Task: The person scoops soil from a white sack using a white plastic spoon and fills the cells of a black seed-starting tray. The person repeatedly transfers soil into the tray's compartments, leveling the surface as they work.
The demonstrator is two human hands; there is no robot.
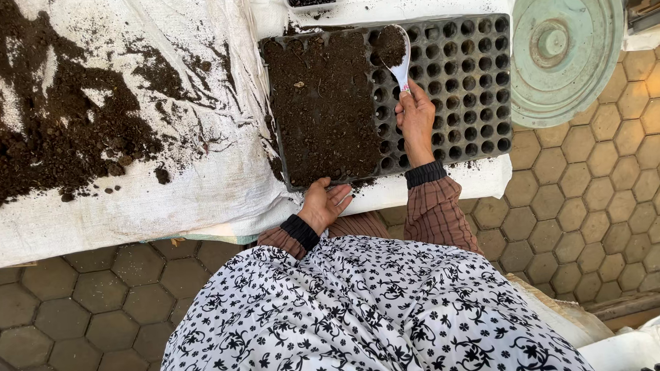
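White spoon [398, 56] above right hand [416, 119].
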